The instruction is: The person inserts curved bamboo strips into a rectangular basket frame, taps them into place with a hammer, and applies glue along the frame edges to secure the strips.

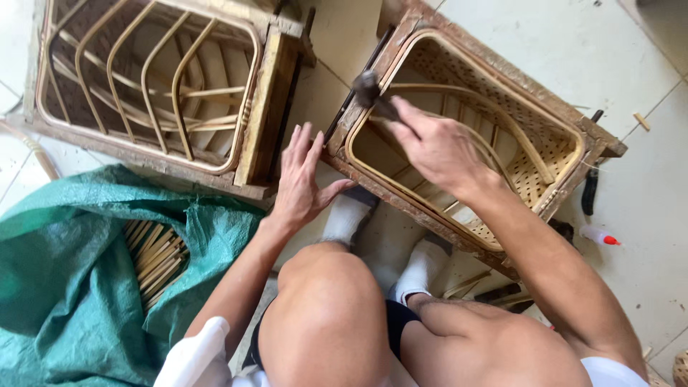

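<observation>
Two rattan frames lie on a tiled floor (609, 57) before a seated person. Their right hand (433, 147) is closed round the handle of a dark-headed hammer (369, 89), its head at the near corner of the woven-sided frame (545, 143). Their left hand (301, 179) rests flat, fingers spread, against that same corner. Beside it sits a second frame of curved ribs (143, 79); a green sack (72, 251) holds cut cane strips (154, 254).
</observation>
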